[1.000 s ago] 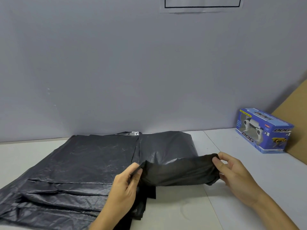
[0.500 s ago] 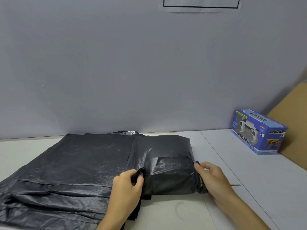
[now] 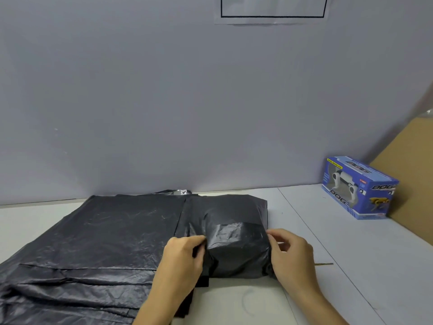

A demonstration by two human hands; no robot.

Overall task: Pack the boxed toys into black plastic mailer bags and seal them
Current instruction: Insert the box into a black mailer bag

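Black plastic mailer bag [image 3: 236,240], boxed and bulging, lies crosswise between left hand [image 3: 181,259] and right hand [image 3: 291,254], fingers pinching its two ends.

Black mailer bag [image 3: 236,233], bulging boxlike, flap folded over, lies on table beside flat stack of bags [image 3: 98,240]. Blue boxed toy dog [image 3: 358,187] stands far right, near wall.
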